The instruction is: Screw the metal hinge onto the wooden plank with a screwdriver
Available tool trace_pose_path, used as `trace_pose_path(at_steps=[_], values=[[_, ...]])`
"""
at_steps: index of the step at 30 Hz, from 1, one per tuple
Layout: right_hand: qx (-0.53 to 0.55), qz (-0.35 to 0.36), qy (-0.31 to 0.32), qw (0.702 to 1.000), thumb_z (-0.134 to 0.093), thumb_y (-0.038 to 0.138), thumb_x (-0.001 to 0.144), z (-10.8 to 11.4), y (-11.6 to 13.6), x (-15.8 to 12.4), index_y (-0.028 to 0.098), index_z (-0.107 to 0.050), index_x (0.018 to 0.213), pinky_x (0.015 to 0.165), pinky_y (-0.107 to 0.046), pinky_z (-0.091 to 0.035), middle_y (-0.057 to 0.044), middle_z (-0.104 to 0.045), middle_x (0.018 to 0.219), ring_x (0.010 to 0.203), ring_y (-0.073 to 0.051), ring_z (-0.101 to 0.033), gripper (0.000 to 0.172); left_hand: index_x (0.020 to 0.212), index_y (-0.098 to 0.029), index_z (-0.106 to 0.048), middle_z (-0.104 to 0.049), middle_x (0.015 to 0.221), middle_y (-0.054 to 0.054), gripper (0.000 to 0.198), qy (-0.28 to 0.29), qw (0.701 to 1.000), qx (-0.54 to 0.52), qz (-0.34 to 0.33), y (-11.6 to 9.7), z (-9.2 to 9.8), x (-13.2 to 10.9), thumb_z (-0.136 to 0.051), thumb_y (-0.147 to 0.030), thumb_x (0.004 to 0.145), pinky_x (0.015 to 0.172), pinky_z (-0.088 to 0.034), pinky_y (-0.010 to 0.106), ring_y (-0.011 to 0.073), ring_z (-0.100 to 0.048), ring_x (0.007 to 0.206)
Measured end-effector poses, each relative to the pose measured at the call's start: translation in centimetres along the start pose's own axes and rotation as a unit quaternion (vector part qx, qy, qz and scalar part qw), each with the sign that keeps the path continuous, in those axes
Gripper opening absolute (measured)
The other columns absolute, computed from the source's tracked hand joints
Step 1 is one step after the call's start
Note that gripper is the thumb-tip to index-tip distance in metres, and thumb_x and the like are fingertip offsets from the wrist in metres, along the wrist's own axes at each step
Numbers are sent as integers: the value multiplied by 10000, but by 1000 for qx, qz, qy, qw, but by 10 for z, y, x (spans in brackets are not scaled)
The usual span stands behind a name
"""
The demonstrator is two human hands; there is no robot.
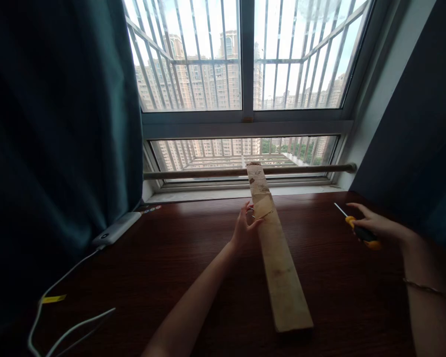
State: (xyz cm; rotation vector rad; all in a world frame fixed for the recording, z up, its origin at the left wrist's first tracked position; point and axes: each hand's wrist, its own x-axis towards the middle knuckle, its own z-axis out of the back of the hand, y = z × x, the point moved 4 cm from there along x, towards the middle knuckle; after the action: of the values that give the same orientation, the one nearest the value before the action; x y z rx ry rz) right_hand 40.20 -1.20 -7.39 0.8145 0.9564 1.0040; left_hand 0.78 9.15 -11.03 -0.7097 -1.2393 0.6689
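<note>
A long, stained wooden board lies across the dark table, its far end up by the rail at the window. My left hand is at the board's left edge, thumb and fingers curled against it. Between these fingers is a small, thin, shiny piece, too small to name. Beside them on the board are a paler patch and a dark, thin line. Off to the right, my right hand grips a screwdriver with a yellow and black handle. Its shaft points forward and left, and the index finger extends above it.
The dark reddish table runs up to the window sill. A horizontal rail crosses before the barred window. At left, a white power strip and white cable lie beside a dark blue curtain. A yellow tag is near the cable.
</note>
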Motion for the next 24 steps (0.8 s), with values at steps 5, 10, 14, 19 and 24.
trace_pose_path(at_steps=[5,10,14,19,24], values=[[203,138,25,969,-644,264,703,-32,64,-26,206,-602,988,696,-295,-546,-82,-642,915,792,-211,-640,294,1286,-247,-358,-478,1263,109,615,-11,998,-66,12,13,0,-5,-630,-305,738,929,-386,399,228,-491,1102],[309,224,77,921,-672,174,641,-79,94,-43,229,-568,1132,803,-277,-525,-57,-634,1014,932,-201,-611,505,1267,-238,-402,-453,1293,104,671,-19,990,-135,26,14,2,-8,-695,-260,664,913,-416,385,242,-480,1126],[354,283,85,887,-737,164,597,-111,107,-57,287,-542,1157,858,-305,-508,0,-629,954,885,-164,-611,606,1234,-197,-450,-513,1241,105,608,-24,972,-224,64,6,-1,-13,-673,-249,672,908,-423,373,251,-502,1105],[383,314,47,867,-724,402,664,-137,133,-58,232,-631,965,527,-256,-551,62,-484,516,472,-92,-511,358,1079,-166,-585,-630,1079,82,389,-60,944,-297,128,-6,-8,-16,-613,-259,703,941,-404,347,244,-552,1049],[340,363,-183,848,-686,440,686,-149,154,-41,144,-657,651,293,-189,-368,23,-493,433,328,-62,-381,300,1030,-156,-617,-664,997,69,361,-122,934,-291,168,1,-13,-15,-631,-241,679,945,-397,344,236,-566,1042]])
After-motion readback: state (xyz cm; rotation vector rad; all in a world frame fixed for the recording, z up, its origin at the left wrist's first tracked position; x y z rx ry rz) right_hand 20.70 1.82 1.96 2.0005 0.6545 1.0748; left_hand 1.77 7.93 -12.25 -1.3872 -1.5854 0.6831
